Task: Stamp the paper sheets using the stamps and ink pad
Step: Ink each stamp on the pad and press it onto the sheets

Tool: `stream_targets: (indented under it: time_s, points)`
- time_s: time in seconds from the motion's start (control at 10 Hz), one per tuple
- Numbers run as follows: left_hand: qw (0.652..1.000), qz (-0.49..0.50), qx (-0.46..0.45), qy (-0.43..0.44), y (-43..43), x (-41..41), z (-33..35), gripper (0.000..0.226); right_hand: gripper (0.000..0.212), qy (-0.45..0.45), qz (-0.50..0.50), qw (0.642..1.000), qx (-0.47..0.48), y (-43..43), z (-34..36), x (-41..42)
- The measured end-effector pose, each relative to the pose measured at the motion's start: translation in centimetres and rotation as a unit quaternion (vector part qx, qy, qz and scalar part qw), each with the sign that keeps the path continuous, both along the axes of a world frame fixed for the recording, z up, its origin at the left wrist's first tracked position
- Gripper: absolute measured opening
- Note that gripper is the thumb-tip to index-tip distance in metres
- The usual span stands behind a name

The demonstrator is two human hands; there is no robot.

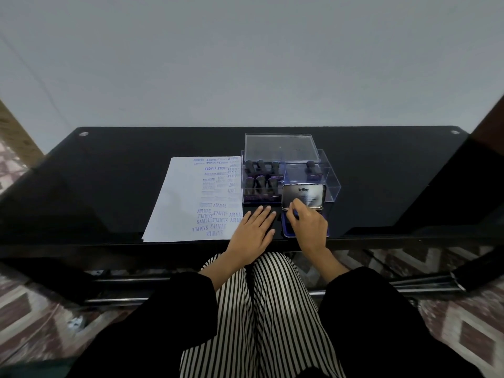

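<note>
A stack of white paper sheets (188, 203) lies on the black table, its right half covered with blue stamp prints. To its right stands a clear box (331, 184) holding several dark-handled stamps (260, 178). In front of the box sits the blue ink pad (286, 227) with its metal lid (304, 193) raised. My right hand (309, 222) is over the pad and its fingers hold the lid's front edge. Beside the pad, my left hand (253, 230) rests flat on the table with fingers straight.
The clear box lid (281, 147) leans at the back of the box. The black glass table (109, 186) has its front edge just before my striped-trousered knees. A patterned carpet (35, 309) lies below on both sides.
</note>
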State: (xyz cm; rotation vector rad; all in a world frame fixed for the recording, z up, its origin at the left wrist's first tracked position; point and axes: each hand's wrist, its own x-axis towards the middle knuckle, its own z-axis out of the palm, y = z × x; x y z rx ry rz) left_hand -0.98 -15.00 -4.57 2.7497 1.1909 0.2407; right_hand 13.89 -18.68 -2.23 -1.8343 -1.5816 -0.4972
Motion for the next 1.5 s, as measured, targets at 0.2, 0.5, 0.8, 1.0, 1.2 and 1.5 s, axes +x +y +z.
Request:
stream_targets:
  time_s: [0.2,0.5,0.8,1.0,1.2,1.5]
  points:
    - [1.0,0.001,0.002,0.003,0.0,0.0,0.0,0.061,0.031,-0.004,-0.01,1.0,0.003,-0.7,-0.6,-0.2]
    - [1.0,-0.002,0.004,-0.008,0.0,0.0,-0.2,0.082,0.033,0.004,-0.001,1.0,-0.005,0.6,0.2,0.1]
    - [1.0,-0.002,0.006,-0.004,0.1,0.0,-0.2,0.082,0.034,0.005,0.012,1.0,-0.006,0.4,0.0,0.3]
    - [1.0,-0.002,0.007,-0.005,0.0,0.0,-0.1,0.083,0.035,-0.013,0.006,1.0,-0.005,0.1,0.0,0.1]
    - [1.0,-0.001,0.003,-0.007,0.0,0.0,-0.1,0.083,0.034,-0.002,0.0,1.0,-0.023,1.1,0.3,0.5]
    - [1.0,-0.003,0.003,0.001,-0.1,0.0,0.1,0.084,0.033,-0.021,-0.013,0.999,-0.029,1.6,0.6,0.6]
